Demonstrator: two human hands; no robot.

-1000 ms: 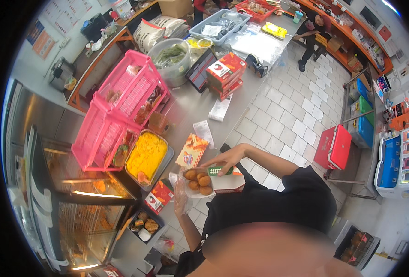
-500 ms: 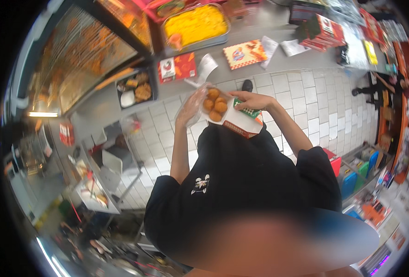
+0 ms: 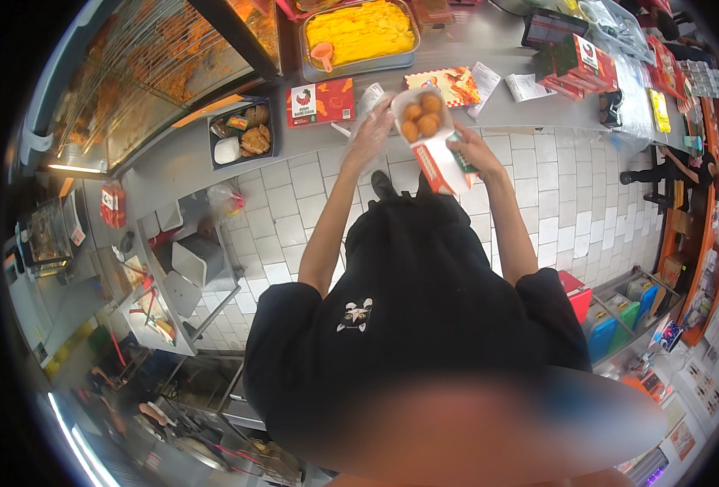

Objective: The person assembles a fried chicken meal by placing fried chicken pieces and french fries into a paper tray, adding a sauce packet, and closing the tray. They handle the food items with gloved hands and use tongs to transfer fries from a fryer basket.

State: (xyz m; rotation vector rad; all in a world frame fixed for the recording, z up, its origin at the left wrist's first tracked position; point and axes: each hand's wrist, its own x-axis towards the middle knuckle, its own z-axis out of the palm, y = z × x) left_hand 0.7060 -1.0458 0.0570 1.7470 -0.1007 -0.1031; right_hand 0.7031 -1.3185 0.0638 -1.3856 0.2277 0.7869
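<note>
A white-lined carton (image 3: 445,154) with red on its outside is held in front of me over the counter's near edge. Several round golden-brown fried balls (image 3: 422,118) lie in its far end. My right hand (image 3: 475,151) grips the carton's right side by a green panel, the thumb on top. My left hand (image 3: 368,135), in a clear plastic glove, is at the carton's left edge with its fingers stretched out; whether they touch it I cannot tell. Beyond it, a receipt (image 3: 370,96) and a red flat box (image 3: 320,102) lie on the counter.
A black meal box (image 3: 244,135) with fried chicken and rice stands left. A metal tray (image 3: 361,40) of yellow food with a pink scoop is at the back. Red cartons (image 3: 579,66) stand right of a patterned box (image 3: 442,86). A glass-fronted warmer (image 3: 157,73) fills the far left.
Both hands and the carton have moved forward, farther from my body and toward the counter, the carton also a little right. The gloved left hand now appears more upright along its edge.
</note>
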